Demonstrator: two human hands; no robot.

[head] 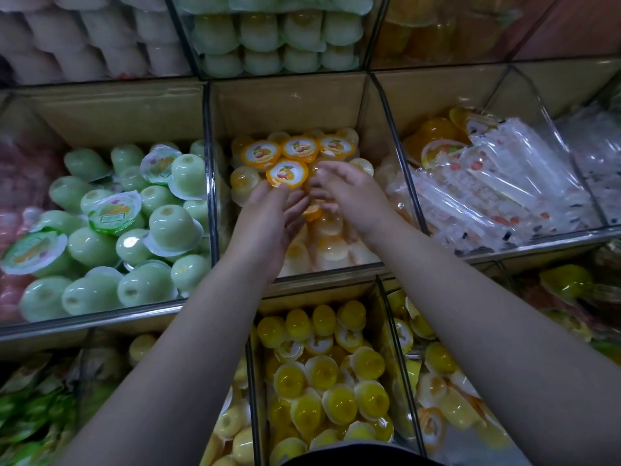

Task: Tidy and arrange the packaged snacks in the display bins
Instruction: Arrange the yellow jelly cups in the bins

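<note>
1. Step in hand: standing the orange-lidded clear plastic jelly cups (287, 173) lid-up in the middle clear-walled display bin (285, 105). Three are in a row at the far end, with one just nearer.
2. The left hand (268, 216) has nearly straight fingers; their tips touch that nearer cup and grip nothing.
3. The right hand (349, 193) arches over the heap, blurred, so I cannot tell whether it holds anything.
4. Next, probably: turn a tumbled cup upright and seat it beside the fourth.

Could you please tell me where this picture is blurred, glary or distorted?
Head view: the top-shelf pale green jelly cups are out of focus; glare streaks the clear plastic stick packets; wide-angle distortion bows the metal bin rail; the right hand is motion-blurred.
</note>
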